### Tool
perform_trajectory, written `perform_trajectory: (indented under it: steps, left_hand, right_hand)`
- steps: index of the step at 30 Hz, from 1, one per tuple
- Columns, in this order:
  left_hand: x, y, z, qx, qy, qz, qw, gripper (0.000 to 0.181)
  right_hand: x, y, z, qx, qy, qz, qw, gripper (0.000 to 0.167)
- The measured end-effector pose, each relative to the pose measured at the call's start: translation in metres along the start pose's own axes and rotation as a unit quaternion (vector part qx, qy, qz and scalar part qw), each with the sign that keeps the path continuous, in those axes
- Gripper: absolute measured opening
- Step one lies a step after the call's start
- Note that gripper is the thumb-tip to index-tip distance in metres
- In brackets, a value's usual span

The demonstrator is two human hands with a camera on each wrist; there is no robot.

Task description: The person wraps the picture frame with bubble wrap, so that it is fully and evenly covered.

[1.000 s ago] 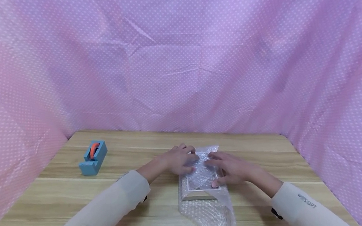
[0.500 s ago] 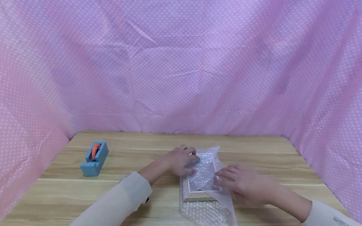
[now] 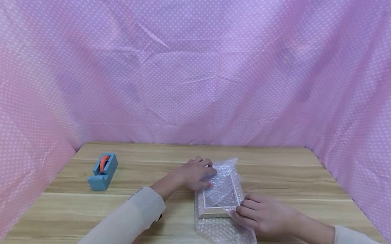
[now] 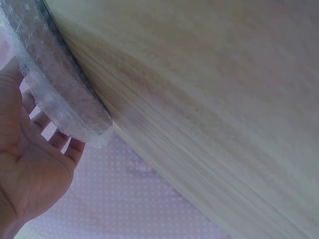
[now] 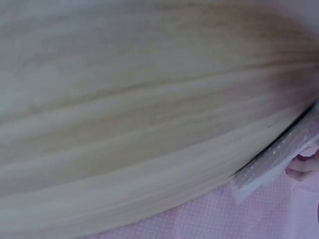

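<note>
A light wooden picture frame lies flat on the table, partly covered by clear bubble wrap. The wrap is folded over the frame's face, and a loose flap of it spreads toward the near side. My left hand rests on the upper left of the wrapped frame, its fingertips on the wrap; in the left wrist view the fingers bend slightly over the bubble wrap. At the frame's lower right corner my right hand pinches the edge of the wrap, its fingers curled. Its thumb is hidden in the head view.
A blue tape dispenser with an orange roll stands on the left of the wooden table. Pink dotted cloth hangs around the table's back and sides.
My right hand has left the frame's upper right, moved down along its right side and taken hold of the wrap near the lower corner. The left hand stays in place.
</note>
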State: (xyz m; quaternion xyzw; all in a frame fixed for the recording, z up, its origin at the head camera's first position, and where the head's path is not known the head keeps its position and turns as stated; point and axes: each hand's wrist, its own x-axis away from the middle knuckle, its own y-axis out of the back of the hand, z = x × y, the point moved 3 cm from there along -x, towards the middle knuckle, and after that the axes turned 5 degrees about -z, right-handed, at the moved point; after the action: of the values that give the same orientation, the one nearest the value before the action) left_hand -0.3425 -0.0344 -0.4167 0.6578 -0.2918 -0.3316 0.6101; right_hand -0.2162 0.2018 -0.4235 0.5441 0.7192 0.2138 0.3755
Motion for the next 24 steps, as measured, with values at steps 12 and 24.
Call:
perform_trajectory:
  steps: [12, 24]
  left_hand:
    - [0.0, -0.002, 0.001, 0.004, 0.003, -0.002, 1.0, 0.049]
    - [0.002, 0.0, -0.001, 0.018, 0.0, -0.007, 0.9998, 0.051]
  right_hand:
    - [-0.005, 0.004, -0.005, -0.244, -0.215, -0.045, 0.9446, 0.016]
    - [-0.002, -0.029, -0.037, -0.577, -0.642, 0.015, 0.5055, 0.029]
